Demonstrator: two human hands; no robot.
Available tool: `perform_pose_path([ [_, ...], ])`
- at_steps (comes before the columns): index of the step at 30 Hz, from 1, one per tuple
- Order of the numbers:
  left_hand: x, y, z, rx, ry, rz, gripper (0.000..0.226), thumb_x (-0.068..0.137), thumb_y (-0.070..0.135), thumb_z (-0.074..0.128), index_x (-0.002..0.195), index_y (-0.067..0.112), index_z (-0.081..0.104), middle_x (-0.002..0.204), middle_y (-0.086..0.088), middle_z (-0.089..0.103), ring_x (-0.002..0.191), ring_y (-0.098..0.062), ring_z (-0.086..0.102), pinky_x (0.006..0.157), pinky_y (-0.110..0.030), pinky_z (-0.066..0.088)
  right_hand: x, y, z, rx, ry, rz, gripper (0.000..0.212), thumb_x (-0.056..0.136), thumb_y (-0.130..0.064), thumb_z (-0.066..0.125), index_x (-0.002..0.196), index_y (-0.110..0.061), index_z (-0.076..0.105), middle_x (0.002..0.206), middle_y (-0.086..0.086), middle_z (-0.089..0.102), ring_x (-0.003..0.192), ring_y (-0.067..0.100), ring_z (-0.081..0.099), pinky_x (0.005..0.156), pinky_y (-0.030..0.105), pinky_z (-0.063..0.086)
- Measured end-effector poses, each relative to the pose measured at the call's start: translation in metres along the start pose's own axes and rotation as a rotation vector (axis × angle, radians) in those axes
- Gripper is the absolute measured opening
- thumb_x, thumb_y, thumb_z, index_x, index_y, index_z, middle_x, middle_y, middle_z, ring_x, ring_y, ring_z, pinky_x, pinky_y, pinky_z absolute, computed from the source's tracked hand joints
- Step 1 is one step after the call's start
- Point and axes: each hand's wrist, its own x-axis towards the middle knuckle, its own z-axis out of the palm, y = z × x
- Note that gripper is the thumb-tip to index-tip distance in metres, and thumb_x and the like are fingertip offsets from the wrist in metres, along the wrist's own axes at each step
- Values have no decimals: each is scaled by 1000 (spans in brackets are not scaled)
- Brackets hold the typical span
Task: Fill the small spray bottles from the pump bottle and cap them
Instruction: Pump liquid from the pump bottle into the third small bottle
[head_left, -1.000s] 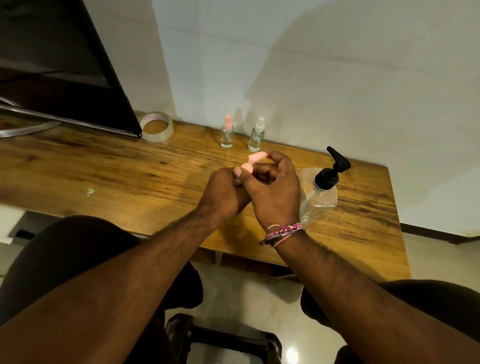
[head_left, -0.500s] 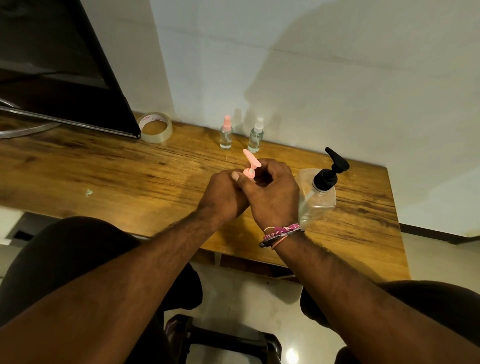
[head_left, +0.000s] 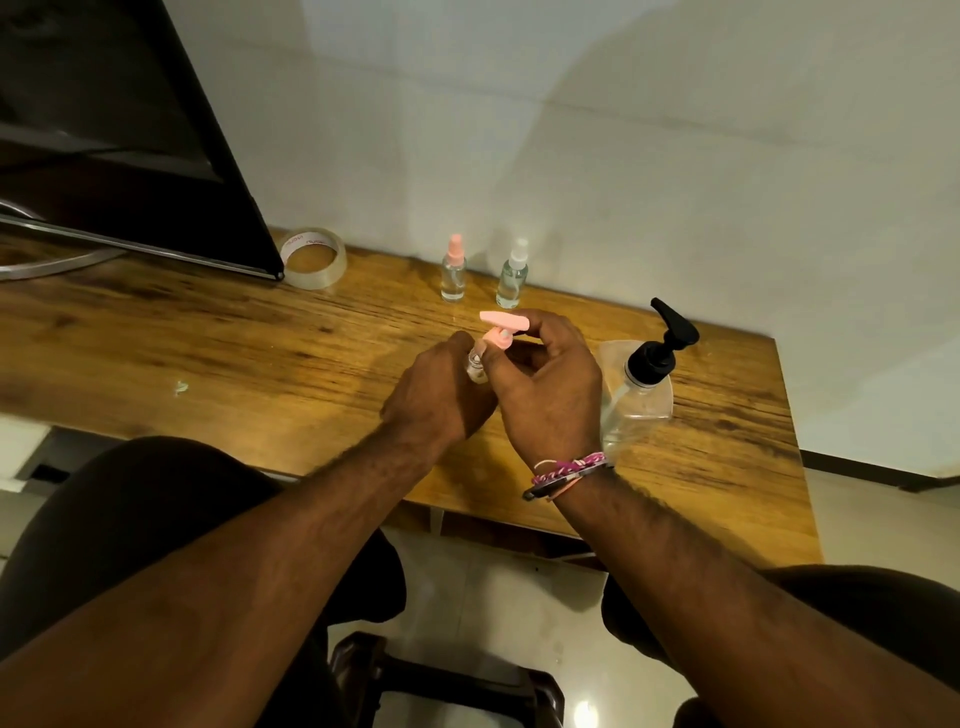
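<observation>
My left hand (head_left: 441, 395) grips a small clear spray bottle (head_left: 476, 366) over the wooden table (head_left: 208, 353); only its neck shows. My right hand (head_left: 550, 384) pinches a pink spray cap (head_left: 501, 327) at the bottle's mouth, and the cap's long pink top lies level above my fingers. Whether the cap is seated on the neck is hidden. A clear pump bottle (head_left: 641, 387) with a black pump stands just right of my right hand. Two capped small spray bottles stand at the back: one with a pink cap (head_left: 453, 270), one with a clear cap (head_left: 513, 275).
A roll of clear tape (head_left: 313, 258) lies at the back beside a dark monitor (head_left: 130, 145). A tiny pale scrap (head_left: 180, 387) sits on the table at the left. My knees and a stool (head_left: 447, 686) are below the table's front edge.
The pink cap has turned in my right fingers, from upright to lying level. Both hands stay together in the same spot.
</observation>
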Motion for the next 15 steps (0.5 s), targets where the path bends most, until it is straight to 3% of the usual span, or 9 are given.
perform_pose_path([
  [4, 3, 5, -4, 0, 37, -62, 28, 95, 49, 67, 105, 24, 72, 99, 0, 69, 86, -20, 64, 74, -35, 57, 2, 1, 1, 41, 16, 0, 29, 89, -15, 82, 114, -24, 71, 117, -6, 69, 104, 9, 72, 85, 33, 64],
  [8, 7, 3, -4, 3, 82, -86, 32, 91, 47, 74, 110, 22, 73, 110, -3, 62, 97, -23, 62, 82, -42, 59, 3, -1, -1, 126, -1, 46, 30, 91, -13, 80, 118, -21, 70, 119, -1, 71, 99, 6, 74, 79, 23, 63],
  [10, 9, 0, -2, 9, 102, -96, 34, 89, 45, 79, 114, 22, 72, 114, -1, 61, 98, -20, 60, 79, -38, 55, 4, -1, -2, 154, -8, 60, 32, 92, -13, 79, 121, -20, 69, 117, -2, 73, 99, 7, 74, 78, 22, 62],
  [15, 16, -9, 2, -67, 160, -141, 40, 88, 34, 85, 122, 22, 71, 125, 2, 60, 100, -12, 51, 75, -30, 43, 5, 1, -2, 216, 17, 118, 31, 93, -15, 79, 119, -30, 69, 107, -6, 74, 97, 16, 76, 84, 44, 65],
])
